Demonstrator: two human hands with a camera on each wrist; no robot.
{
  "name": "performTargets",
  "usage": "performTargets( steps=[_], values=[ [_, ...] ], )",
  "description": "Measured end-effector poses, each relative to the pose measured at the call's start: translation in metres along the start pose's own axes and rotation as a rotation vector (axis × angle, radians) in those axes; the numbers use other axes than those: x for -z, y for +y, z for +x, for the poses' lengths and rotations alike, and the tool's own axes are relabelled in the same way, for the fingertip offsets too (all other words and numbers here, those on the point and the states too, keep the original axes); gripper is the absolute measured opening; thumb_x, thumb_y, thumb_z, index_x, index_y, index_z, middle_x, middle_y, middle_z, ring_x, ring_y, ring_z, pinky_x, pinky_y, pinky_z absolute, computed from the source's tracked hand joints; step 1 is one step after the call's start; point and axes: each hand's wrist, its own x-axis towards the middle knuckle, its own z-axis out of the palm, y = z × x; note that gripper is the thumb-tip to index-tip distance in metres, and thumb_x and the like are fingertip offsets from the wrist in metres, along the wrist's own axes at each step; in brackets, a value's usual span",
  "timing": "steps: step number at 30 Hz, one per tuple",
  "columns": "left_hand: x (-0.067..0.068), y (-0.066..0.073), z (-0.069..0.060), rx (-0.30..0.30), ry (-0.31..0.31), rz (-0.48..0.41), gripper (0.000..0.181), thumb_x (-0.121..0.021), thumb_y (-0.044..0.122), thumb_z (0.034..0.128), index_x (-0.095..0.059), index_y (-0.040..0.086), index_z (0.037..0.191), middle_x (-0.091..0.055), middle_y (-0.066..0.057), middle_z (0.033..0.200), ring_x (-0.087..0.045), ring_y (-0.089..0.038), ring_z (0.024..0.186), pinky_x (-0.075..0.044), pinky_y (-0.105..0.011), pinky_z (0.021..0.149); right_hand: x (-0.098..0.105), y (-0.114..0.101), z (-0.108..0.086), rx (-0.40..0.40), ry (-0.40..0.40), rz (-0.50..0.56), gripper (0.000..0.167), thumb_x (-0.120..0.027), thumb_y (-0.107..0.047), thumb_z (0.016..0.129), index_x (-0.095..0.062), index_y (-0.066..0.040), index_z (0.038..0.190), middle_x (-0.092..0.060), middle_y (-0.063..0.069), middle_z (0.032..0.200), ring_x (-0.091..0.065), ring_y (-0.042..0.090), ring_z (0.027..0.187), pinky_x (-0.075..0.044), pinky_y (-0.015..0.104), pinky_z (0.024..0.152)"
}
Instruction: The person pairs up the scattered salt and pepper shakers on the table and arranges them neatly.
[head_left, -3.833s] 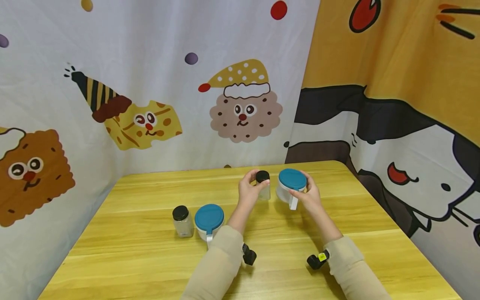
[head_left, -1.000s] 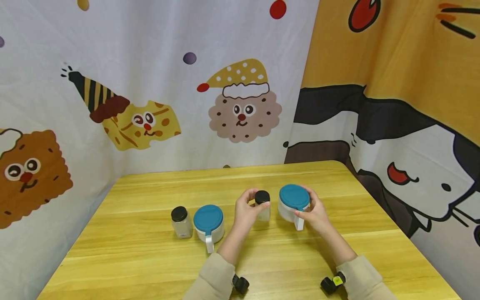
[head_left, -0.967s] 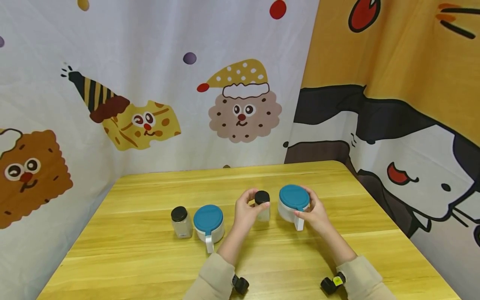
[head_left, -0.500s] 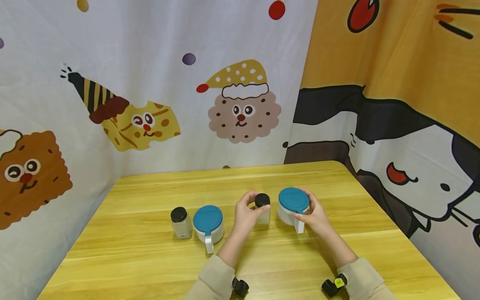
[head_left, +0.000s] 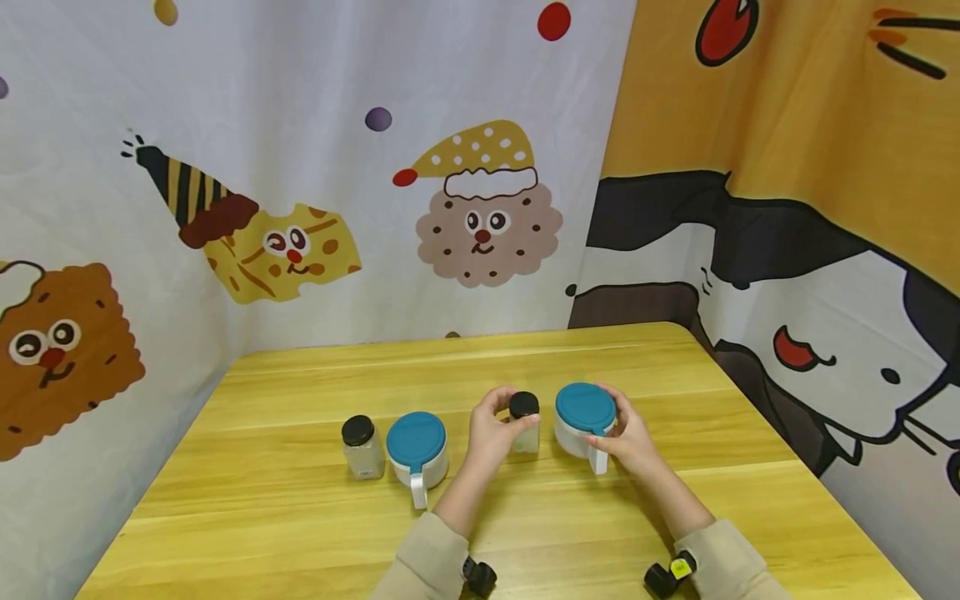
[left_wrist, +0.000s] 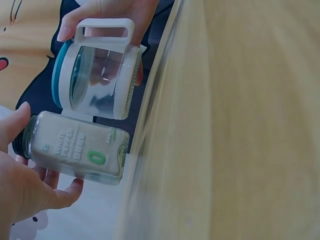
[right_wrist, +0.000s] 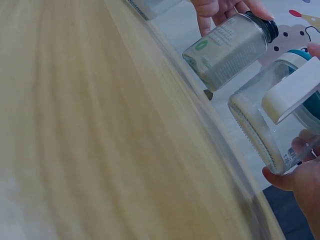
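Note:
My left hand (head_left: 491, 429) grips a squarish glass spice jar (head_left: 527, 437) with a black lid; green and white lettering, including "WHITE PEPPER", shows on the jar (left_wrist: 75, 145) in the left wrist view. Just right of it, my right hand (head_left: 630, 433) holds a round clear glass jar (head_left: 573, 437) with a blue lid and a white handle that points toward me. Thumb and fingers reach round its side. Both held jars are upright and side by side, a small gap apart. Background shows below their bases in the wrist views, so they hang above the table.
A second black-lidded spice jar (head_left: 364, 454) and a second blue-lidded handled jar (head_left: 417, 446) stand close together on the left of the wooden table (head_left: 285, 533). Printed cartoon curtains (head_left: 315, 100) rise behind the table and along its sides.
Both hands have brought their jars nearer to me across the table, still side by side. Over the last half second they shift only slightly. The two jars at left stay put.

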Motion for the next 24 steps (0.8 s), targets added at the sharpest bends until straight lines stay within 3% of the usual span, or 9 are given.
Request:
performTargets(
  steps=[12,24],
  values=[
    [-0.0012,-0.0025,-0.0007,0.01,-0.018,0.013,0.042,-0.085,0.007,0.0707,-0.065,0.008,0.107,-0.064,-0.001,0.105,-0.055,-0.021,0.102,-0.047,-0.04,0.084,0.0015,0.0016,-0.0052,-0.014,0.0,-0.006,0.082,-0.07,0.015,0.073,-0.025,0.012,0.142,-0.047,-0.001,0.13,-0.051,0.007,0.112,-0.047,0.021,0.085],
    [0.0003,-0.0052,-0.0011,0.009,-0.035,-0.004,0.042,-0.085,0.007,0.0713,-0.064,0.007,0.108,-0.063,-0.002,0.104,-0.053,-0.021,0.101,-0.045,-0.038,0.083,0.0014,0.0033,-0.0046,-0.014,-0.007,-0.028,0.08,-0.071,0.015,0.074,-0.03,0.007,0.142,-0.046,0.004,0.132,-0.051,0.007,0.113,-0.047,0.021,0.086]
  ],
)
